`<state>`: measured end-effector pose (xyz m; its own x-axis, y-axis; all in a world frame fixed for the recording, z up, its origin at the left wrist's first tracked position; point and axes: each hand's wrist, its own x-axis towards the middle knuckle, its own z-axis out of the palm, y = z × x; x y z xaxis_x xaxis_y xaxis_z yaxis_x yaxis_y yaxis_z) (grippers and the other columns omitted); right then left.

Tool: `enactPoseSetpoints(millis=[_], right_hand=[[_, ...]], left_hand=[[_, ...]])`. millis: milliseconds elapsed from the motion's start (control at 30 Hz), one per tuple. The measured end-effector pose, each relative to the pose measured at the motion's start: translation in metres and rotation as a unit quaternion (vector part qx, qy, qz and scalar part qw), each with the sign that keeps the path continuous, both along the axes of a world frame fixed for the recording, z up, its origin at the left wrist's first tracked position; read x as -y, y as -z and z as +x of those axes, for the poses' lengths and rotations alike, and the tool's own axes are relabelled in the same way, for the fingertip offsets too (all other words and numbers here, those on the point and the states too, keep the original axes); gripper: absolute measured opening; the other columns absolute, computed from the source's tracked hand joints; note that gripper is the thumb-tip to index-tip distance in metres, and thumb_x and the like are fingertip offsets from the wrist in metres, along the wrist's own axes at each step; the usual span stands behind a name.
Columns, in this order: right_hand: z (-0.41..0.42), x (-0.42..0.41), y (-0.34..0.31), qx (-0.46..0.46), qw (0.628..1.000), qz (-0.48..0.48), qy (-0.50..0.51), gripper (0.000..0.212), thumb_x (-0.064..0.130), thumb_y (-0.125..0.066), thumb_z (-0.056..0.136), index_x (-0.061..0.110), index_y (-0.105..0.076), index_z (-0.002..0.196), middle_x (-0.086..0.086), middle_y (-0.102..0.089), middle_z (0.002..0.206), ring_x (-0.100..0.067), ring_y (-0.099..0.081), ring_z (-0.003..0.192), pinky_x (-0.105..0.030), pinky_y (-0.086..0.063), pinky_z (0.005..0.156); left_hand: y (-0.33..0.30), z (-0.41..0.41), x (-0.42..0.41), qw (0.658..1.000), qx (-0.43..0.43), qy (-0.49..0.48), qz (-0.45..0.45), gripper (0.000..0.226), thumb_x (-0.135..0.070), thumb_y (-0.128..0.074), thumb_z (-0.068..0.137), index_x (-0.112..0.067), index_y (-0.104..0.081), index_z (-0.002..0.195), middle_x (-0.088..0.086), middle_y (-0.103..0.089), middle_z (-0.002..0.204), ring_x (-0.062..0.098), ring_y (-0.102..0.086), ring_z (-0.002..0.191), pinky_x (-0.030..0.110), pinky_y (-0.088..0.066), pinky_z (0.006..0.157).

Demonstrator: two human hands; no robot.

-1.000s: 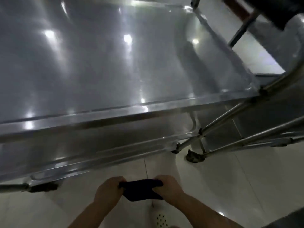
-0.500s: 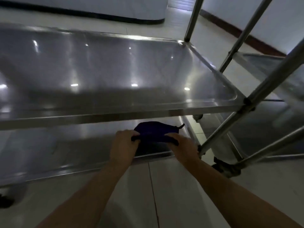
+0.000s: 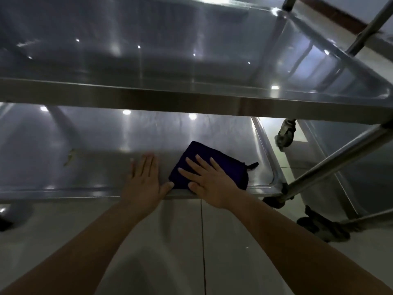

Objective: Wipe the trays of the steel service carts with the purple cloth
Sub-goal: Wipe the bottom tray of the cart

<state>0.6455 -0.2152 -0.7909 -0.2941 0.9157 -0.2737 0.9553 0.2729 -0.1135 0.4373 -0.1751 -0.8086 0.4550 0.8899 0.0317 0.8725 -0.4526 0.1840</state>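
Lower cart tray [image 3: 85,184]: right hand [image 3: 209,184] flat on purple cloth [image 3: 225,167], left hand [image 3: 144,182] flat beside. Wipe w/ firm overlapping strokes toward debris [image 3: 70,159].

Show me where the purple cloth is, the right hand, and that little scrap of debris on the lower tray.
purple cloth [image 3: 228,165]: head view, bare upper right part of the folded cloth.
right hand [image 3: 209,184]: head view, back of the hand, flat on the cloth.
scrap of debris [image 3: 70,156]: head view, its middle, on the lower tray's left side.
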Motion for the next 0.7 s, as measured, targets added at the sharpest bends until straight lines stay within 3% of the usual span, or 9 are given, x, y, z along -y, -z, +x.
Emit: enactPoseSetpoints(millis=[67,100,133,200,233,300,467,700], right_hand=[[0.018,-0.014,0.002,0.006,0.999,0.003,0.034,0.05,0.046,-0.016,0.103,0.042,0.0,0.15,0.011,0.011,0.16,-0.014,0.018,0.146,-0.04,0.014,0.117],[0.03,-0.021,0.002,0.013,0.998,0.008,0.055,0.05,0.045,-0.017,0.104,0.042,0.0,0.151,0.009,0.01,0.161,-0.015,0.017,0.147,-0.04,0.014,0.116],[0.041,-0.03,0.002,0.019,0.997,0.012,0.075,0.051,0.045,-0.017,0.103,0.042,0.001,0.151,0.008,0.01,0.161,-0.016,0.016,0.147,-0.04,0.014,0.116],[0.066,-0.049,0.003,0.025,0.992,0.022,0.12,0.051,0.046,-0.017,0.103,0.042,0.001,0.151,0.007,0.01,0.161,-0.016,0.015,0.147,-0.041,0.012,0.117],[0.079,-0.06,0.004,0.027,0.989,0.027,0.139,0.051,0.046,-0.017,0.103,0.042,0.0,0.151,0.007,0.009,0.161,-0.016,0.014,0.147,-0.041,0.01,0.117],[0.104,-0.081,0.005,0.036,0.983,0.039,0.175,0.051,0.045,-0.018,0.103,0.04,-0.002,0.152,0.005,0.006,0.162,-0.018,0.01,0.148,-0.043,0.006,0.118],[0.147,-0.114,-0.003,0.052,0.957,0.042,0.283,0.052,0.042,-0.019,0.103,0.035,-0.005,0.153,0.002,0.002,0.163,-0.022,0.006,0.149,-0.045,0.005,0.118],[0.109,-0.045,-0.003,0.013,0.957,-0.029,0.29,0.058,0.043,-0.017,0.103,0.033,0.012,0.152,-0.002,0.021,0.16,-0.024,0.022,0.145,-0.046,0.012,0.116]], left_hand=[[0.006,0.0,0.0,1.0,-0.012,0.002,-0.024,0.113,-0.078,0.04,0.053,-0.007,0.021,0.139,0.006,0.026,0.147,0.016,0.025,0.138,0.035,0.027,0.108],[0.007,0.0,-0.002,1.0,-0.003,0.005,-0.023,0.111,-0.079,0.038,0.055,-0.008,0.021,0.138,0.005,0.026,0.146,0.015,0.025,0.137,0.034,0.027,0.108],[0.009,0.0,-0.005,1.0,0.001,0.015,-0.014,0.109,-0.08,0.032,0.062,-0.006,0.017,0.14,0.005,0.021,0.148,0.015,0.02,0.139,0.034,0.024,0.109],[0.014,-0.003,-0.009,0.999,-0.02,0.045,0.024,0.106,-0.078,0.008,0.081,0.003,-0.011,0.147,0.015,-0.006,0.154,0.023,-0.003,0.144,0.037,0.009,0.114],[0.015,-0.004,-0.01,0.998,-0.029,0.05,0.023,0.103,-0.076,-0.003,0.086,0.006,-0.025,0.145,0.021,-0.022,0.152,0.026,-0.014,0.142,0.039,0.002,0.114],[0.017,-0.005,-0.011,0.997,-0.048,0.064,0.017,0.102,-0.076,-0.012,0.087,0.008,-0.035,0.141,0.025,-0.036,0.146,0.029,-0.022,0.137,0.041,-0.005,0.113],[0.017,-0.002,-0.014,0.995,-0.072,0.063,0.019,0.109,-0.083,-0.013,0.081,0.006,-0.035,0.141,0.022,-0.039,0.146,0.028,-0.025,0.137,0.045,-0.009,0.113],[0.019,-0.006,-0.013,0.995,-0.071,0.054,0.037,0.111,-0.081,-0.011,0.082,0.01,-0.041,0.137,0.026,-0.042,0.142,0.032,-0.029,0.135,0.049,-0.012,0.112]])
